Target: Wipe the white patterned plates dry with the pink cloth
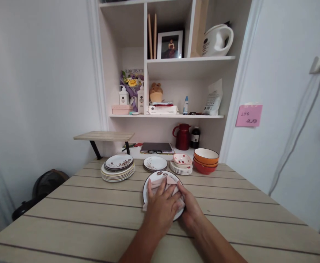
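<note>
A white plate [147, 194] with a dark rim and brown printed figures is tilted a little above the table in front of me. My left hand [161, 204] is over its face, fingers somewhat spread and curved, holding a bunched pale pink cloth [173, 180] against it. Gripping the plate's right edge is my right hand [191, 208], with its thumb near the cloth; its other fingers are partly hidden behind the plate. The cloth covers much of the plate's middle.
Behind stand a tall plate stack [118, 177], a shorter plate stack [155, 163], small dishes [181, 170] with a pinkish bowl [182, 160] on top, and stacked orange and red bowls [206, 166]. A small raised shelf [103, 136] is back left; a red jug [182, 138] stands farther back.
</note>
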### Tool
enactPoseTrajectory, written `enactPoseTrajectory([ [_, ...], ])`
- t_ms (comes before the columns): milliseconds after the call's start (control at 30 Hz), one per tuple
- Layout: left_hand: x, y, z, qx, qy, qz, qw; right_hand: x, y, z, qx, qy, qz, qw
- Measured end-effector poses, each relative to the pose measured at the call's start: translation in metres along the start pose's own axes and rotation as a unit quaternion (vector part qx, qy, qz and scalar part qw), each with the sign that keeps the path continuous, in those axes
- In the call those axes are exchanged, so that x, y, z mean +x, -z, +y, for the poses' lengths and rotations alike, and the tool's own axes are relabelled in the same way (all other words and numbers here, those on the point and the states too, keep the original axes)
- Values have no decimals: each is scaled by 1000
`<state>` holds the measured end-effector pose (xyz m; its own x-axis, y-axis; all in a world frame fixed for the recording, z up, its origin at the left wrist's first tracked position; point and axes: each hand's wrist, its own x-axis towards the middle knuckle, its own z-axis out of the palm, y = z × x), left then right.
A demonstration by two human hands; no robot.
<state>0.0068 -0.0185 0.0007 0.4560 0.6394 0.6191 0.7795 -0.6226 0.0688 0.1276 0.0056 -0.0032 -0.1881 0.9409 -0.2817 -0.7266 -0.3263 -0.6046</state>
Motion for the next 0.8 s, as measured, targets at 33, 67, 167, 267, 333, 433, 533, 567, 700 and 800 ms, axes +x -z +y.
enactPoseTrajectory([
  [33,0,0,-1,-2,4,-4,1000,0,-1,1,-6,2,3,1000],
  [67,1,0,-2,-3,9,-7,1000,0,-1,2,-11,4,6,1000],
  [167,2,2,-3,8,29,-7,1000,1,-2,4,-20,5,11,1000],
  [267,4,4,-4,37,57,-2,998,2,-3,6,-19,4,11,1000],
  [333,4,3,-6,59,71,3,996,2,-3,7,-24,8,16,1000],
  [433,3,-3,-13,85,92,16,992,2,-4,6,-29,10,21,999],
  [533,1,-10,-20,103,131,33,985,3,-4,4,-9,5,17,1000],
  [567,1,-12,-22,107,143,37,983,3,-3,3,-3,4,15,1000],
  [700,0,-19,-23,109,162,42,980,3,-1,-1,11,6,22,1000],
  [800,1,-23,-19,95,139,32,985,6,3,-4,26,24,25,999],
])
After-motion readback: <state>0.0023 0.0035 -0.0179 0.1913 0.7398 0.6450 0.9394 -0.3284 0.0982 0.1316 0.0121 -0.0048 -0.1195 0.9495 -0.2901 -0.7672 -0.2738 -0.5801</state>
